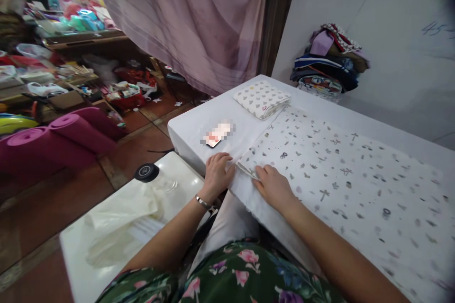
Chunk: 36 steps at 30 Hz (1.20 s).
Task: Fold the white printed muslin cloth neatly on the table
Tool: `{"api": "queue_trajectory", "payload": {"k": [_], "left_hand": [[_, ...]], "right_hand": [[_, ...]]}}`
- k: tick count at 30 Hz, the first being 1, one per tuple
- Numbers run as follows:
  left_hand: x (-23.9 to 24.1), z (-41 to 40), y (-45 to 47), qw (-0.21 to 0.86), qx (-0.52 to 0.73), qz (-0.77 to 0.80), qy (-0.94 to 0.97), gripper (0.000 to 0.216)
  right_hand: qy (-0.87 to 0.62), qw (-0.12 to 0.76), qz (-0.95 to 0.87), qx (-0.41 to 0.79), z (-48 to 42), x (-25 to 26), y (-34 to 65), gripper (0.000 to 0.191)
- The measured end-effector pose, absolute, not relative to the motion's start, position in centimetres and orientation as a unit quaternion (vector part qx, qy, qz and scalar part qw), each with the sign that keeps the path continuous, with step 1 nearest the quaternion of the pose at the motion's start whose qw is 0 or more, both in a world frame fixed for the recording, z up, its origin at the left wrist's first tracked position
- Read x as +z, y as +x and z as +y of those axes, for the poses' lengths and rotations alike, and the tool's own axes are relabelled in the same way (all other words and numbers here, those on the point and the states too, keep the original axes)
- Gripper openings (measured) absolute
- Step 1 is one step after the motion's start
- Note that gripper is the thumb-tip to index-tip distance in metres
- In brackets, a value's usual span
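Note:
A white cloth with small grey prints (341, 170) lies spread over the white table (192, 128). My left hand (217, 174) and my right hand (273, 187) meet at the cloth's near corner. Both have their fingers closed, pinching the cloth's edge against the table. A bracelet sits on my left wrist. A folded cloth with the same kind of print (262, 98) lies at the table's far end. A phone (217, 134) rests on the table just beyond my left hand.
A pile of folded fabrics (329, 64) leans against the wall behind the table. A low white surface with a plastic bag (121, 218) and a black round object (146, 171) stands to my left. Pink rolled mats (57, 137) lie on the tiled floor. A pink curtain (199, 19) hangs behind.

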<state>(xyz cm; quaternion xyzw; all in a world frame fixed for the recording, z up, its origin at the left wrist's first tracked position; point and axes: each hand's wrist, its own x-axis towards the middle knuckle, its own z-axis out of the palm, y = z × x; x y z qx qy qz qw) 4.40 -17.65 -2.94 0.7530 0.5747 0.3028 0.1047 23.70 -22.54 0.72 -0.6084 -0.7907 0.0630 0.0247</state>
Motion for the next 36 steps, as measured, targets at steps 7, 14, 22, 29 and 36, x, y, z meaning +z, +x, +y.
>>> {"api": "queue_trajectory", "payload": {"k": [7, 14, 22, 29, 36], "left_hand": [[-2.5, -17.9, 5.1, 0.146, 0.283, 0.566, 0.761, 0.020], [-1.5, -17.9, 5.7, 0.250, 0.308, 0.547, 0.737, 0.021], [-1.9, -17.7, 6.5, 0.504, 0.352, 0.519, 0.594, 0.027], [-2.0, -17.2, 6.7, 0.556, 0.365, 0.520, 0.535, 0.020], [-2.5, -18.0, 6.4, 0.551, 0.397, 0.513, 0.525, 0.020]], "right_hand": [[-0.592, 0.049, -0.802, 0.064, -20.6, 0.5, 21.6, 0.024], [-0.565, 0.188, -0.784, 0.175, -19.4, -0.5, 22.0, 0.016], [-0.540, 0.333, -0.709, 0.309, -18.3, -1.3, 22.6, 0.015], [-0.529, 0.367, -0.708, 0.290, -18.3, -0.8, 22.6, 0.020], [-0.531, 0.311, -0.757, 0.220, -18.7, 0.1, 21.7, 0.020]]}}
